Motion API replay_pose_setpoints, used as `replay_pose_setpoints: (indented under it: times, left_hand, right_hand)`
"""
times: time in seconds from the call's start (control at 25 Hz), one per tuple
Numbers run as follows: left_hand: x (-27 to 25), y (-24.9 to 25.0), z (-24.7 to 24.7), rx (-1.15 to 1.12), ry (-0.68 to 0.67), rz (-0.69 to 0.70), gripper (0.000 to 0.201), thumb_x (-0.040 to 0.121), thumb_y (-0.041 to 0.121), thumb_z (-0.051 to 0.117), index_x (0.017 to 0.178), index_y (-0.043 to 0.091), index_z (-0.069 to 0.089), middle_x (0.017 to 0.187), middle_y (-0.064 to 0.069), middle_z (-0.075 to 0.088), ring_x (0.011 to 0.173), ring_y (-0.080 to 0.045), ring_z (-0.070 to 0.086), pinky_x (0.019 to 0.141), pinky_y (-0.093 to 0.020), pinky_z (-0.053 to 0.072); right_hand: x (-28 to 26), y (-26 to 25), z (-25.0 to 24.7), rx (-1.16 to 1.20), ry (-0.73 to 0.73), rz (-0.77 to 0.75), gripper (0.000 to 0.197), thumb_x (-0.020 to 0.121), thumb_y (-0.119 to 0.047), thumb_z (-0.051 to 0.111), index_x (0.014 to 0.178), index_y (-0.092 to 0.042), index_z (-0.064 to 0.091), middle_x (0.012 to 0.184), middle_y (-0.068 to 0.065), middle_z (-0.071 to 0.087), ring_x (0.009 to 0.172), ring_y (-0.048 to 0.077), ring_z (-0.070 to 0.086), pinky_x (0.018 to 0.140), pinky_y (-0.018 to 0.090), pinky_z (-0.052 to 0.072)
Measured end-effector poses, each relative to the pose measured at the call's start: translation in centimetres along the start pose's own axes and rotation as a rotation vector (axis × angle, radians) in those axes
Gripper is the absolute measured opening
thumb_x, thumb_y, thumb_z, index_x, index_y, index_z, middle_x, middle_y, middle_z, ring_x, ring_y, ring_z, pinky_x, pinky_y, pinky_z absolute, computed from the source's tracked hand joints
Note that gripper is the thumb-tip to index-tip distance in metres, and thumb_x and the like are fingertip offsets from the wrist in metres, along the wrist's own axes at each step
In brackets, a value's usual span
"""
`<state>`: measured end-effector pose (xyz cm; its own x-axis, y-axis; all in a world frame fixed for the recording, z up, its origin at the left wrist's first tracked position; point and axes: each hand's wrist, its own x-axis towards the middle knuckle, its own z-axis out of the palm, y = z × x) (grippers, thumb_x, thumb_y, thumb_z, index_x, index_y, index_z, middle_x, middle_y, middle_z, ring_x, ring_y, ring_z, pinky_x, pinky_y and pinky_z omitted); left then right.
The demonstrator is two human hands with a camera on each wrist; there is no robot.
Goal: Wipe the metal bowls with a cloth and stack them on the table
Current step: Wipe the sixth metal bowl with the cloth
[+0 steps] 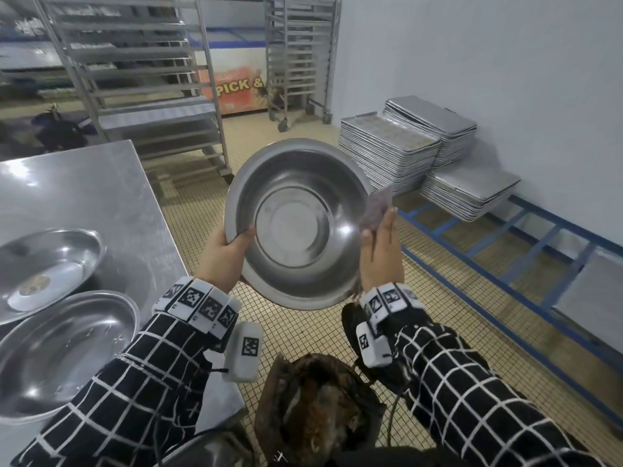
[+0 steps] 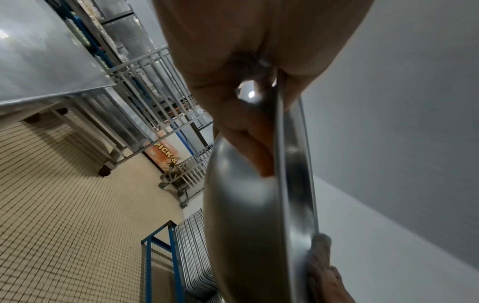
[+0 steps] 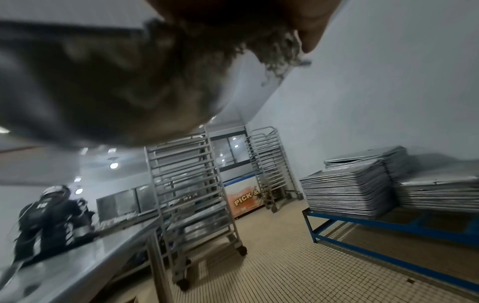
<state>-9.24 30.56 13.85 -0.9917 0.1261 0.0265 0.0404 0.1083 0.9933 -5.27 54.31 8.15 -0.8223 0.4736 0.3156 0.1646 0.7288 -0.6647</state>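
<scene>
The metal bowl [image 1: 296, 224] is held up in the air over the tiled floor, off to the right of the tabletop [image 1: 84, 190], tilted so its inside faces the person. The left hand [image 1: 224, 254] grasps the rim at about 8 o'clock, thumb hooked inside and fingers behind the wall. The right hand [image 1: 381, 254] lies against the rim at about 3 o'clock with fingers fairly straight, pressing a greyish cloth [image 1: 377, 205] to the bowl's outer side; the right wrist view shows the cloth bunched under the palm, but how firmly the thumb pins it I cannot tell.

The step in hand looks like wiping the outside wall. To do it well, the left grip should stay clamped and turn the bowl bit by bit, so the cloth passes round the full circle rather than one patch. Flat, even palm pressure will stop the cloth sliding off the slick steel. The inside and the rim lip need a pass too.

Two shallower metal bowls [image 1: 50, 267] [image 1: 64, 352] sit on the tabletop at 9 and 8 o'clock, touching; stacking probably comes there.
</scene>
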Motion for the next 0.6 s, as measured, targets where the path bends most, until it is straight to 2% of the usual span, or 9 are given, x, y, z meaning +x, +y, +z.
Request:
replay_pose_setpoints:
  times: [0.04,0.08,0.12,0.16,0.24,0.32,0.4,0.48,0.6]
  left_hand:
    - [0.3,-0.1,-0.4,0.021,-0.023,-0.033,0.018,0.095,0.029,0.052,0.102,0.015,0.060,0.090,-0.013,0.068,0.072,-0.028,0.067,0.055,-0.032,0.056]
    - [0.6,-0.1,-0.7,0.039,-0.047,-0.060,0.016,0.095,0.028,0.054,0.100,0.015,0.060,0.090,-0.015,0.068,0.071,-0.030,0.068,0.058,-0.038,0.058]
    - [0.9,-0.1,-1.1,0.048,-0.069,-0.083,0.013,0.094,0.026,0.055,0.097,0.015,0.060,0.090,-0.018,0.068,0.071,-0.033,0.068,0.061,-0.043,0.058]
    - [1.4,-0.2,-1.5,0.056,-0.091,-0.104,0.011,0.093,0.024,0.056,0.096,0.015,0.061,0.091,-0.021,0.068,0.071,-0.035,0.068,0.065,-0.049,0.058]
    - [1.8,-0.4,-1.9,0.078,-0.126,-0.136,0.012,0.091,0.020,0.058,0.102,0.015,0.061,0.090,-0.020,0.069,0.072,-0.035,0.068,0.070,-0.053,0.057]
    - [1.7,-0.6,-1.9,0.082,-0.122,-0.105,0.022,0.089,0.018,0.060,0.111,0.019,0.060,0.086,-0.012,0.071,0.071,-0.029,0.070,0.069,-0.047,0.059]
    - [1.2,-0.8,-1.4,0.092,-0.088,-0.016,0.032,0.087,0.018,0.063,0.117,0.027,0.055,0.095,-0.005,0.070,0.077,-0.022,0.071,0.069,-0.041,0.059]
    - [0.3,-1.2,-0.6,0.060,-0.046,0.058,0.048,0.084,0.020,0.066,0.127,0.029,0.046,0.109,0.001,0.064,0.081,-0.016,0.071,0.069,-0.036,0.059]
    - [-1.1,-2.1,1.2,0.092,-0.065,0.137,0.072,0.081,0.031,0.069,0.141,0.029,0.030,0.119,0.009,0.056,0.084,-0.011,0.069,0.066,-0.029,0.059]
  right_hand:
    - [0.4,-0.1,-0.8,0.108,0.000,0.026,0.064,0.097,-0.049,0.028,0.152,-0.019,0.013,0.139,-0.007,0.044,0.118,0.010,0.053,0.089,0.022,0.048]
    - [0.7,-0.3,-1.5,0.182,-0.011,0.041,0.061,0.097,-0.047,0.035,0.150,-0.022,0.019,0.117,-0.017,0.052,0.095,-0.003,0.057,0.073,0.011,0.045]
    - [0.9,-0.4,-2.0,0.231,-0.029,0.055,0.057,0.097,-0.045,0.042,0.147,-0.023,0.027,0.102,-0.021,0.053,0.082,-0.007,0.054,0.064,0.008,0.040]
    - [1.2,-0.4,-2.3,0.270,-0.056,0.081,0.054,0.095,-0.041,0.050,0.143,-0.023,0.034,0.095,-0.021,0.055,0.079,-0.004,0.056,0.063,0.010,0.040]
    - [1.5,-0.1,-2.3,0.337,-0.093,0.173,0.044,0.090,-0.033,0.061,0.130,-0.020,0.048,0.097,-0.012,0.061,0.086,0.007,0.060,0.074,0.022,0.047]
    - [1.1,0.1,-1.8,0.349,-0.071,0.246,0.028,0.089,-0.023,0.063,0.116,-0.016,0.057,0.096,-0.006,0.064,0.083,0.009,0.061,0.077,0.030,0.050]
    - [0.5,-0.1,-1.2,0.366,0.003,0.317,0.017,0.088,-0.015,0.063,0.104,-0.013,0.057,0.087,-0.003,0.063,0.078,0.013,0.062,0.074,0.032,0.054]
    - [-0.2,-0.7,-0.6,0.416,0.103,0.374,0.017,0.089,-0.012,0.062,0.104,-0.012,0.054,0.084,-0.006,0.060,0.077,0.012,0.062,0.072,0.031,0.055]
    - [-1.0,-2.4,0.0,0.575,0.242,0.429,0.024,0.091,-0.014,0.059,0.113,-0.012,0.050,0.084,-0.012,0.056,0.077,0.011,0.062,0.060,0.018,0.048]
